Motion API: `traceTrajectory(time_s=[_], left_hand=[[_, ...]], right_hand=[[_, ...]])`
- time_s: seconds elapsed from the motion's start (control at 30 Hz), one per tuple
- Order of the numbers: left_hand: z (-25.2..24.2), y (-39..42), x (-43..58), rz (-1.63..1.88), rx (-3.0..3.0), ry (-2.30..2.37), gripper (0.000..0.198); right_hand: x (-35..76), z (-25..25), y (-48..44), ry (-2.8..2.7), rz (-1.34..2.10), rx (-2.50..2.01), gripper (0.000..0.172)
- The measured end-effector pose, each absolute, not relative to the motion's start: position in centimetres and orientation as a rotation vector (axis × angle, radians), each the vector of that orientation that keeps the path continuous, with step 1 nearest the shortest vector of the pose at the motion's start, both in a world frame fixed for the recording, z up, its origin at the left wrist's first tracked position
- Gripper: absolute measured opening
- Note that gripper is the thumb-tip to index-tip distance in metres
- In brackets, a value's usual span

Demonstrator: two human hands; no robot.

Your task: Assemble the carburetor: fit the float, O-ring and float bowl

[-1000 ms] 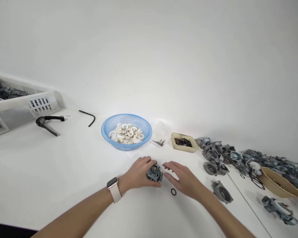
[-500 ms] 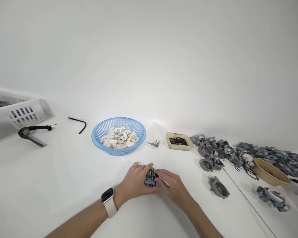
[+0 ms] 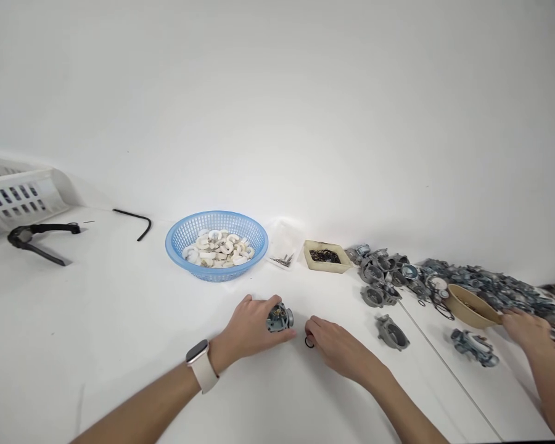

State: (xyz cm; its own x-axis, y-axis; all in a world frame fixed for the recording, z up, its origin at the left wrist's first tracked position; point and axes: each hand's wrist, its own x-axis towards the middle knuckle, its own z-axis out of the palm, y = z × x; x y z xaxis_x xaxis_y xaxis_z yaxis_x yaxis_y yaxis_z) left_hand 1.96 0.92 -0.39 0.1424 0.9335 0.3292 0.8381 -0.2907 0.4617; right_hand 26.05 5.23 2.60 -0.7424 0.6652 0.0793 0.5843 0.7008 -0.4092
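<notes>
Looking down, we see the metal part (image 3: 277,318) partly hidden by the left hand (image 3: 246,329), which grips it over the white table (image 3: 134,320). With fingers curled, the right hand (image 3: 337,347) covers some of the black ring (image 3: 309,347); we cannot tell whether it pinches it.

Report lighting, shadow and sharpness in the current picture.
Head view: the smooth white wall is brightest near the round blue plastic basket, dimmer toward the upper right corner; head view: a soft grey shadow falls on the white table below the bare right hand; head view: the thin black ring there is distinct, but the jumbled grey metal heap blends together.
</notes>
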Motion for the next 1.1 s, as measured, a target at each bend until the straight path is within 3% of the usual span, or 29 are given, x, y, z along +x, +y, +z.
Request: traceTrajectory(time_s=[0.4,0.67,1.1], left_hand=[[0.0,0.7,1.7,0.920,2.231,1.639,0.037],[-0.2,0.9,2.2,1.050,2.112,1.452,0.037],[-0.1,1.6,2.4,1.083,1.954,1.274,0.020]], right_hand=[[21.9,1.3,5.2,-2.214,0.656,-0.652,0.021],[21.9,0.9,5.2,-2.110,0.738,-0.613,0.018],[22.3,0.5,5.7,-1.993,0.926,-0.652,0.015]])
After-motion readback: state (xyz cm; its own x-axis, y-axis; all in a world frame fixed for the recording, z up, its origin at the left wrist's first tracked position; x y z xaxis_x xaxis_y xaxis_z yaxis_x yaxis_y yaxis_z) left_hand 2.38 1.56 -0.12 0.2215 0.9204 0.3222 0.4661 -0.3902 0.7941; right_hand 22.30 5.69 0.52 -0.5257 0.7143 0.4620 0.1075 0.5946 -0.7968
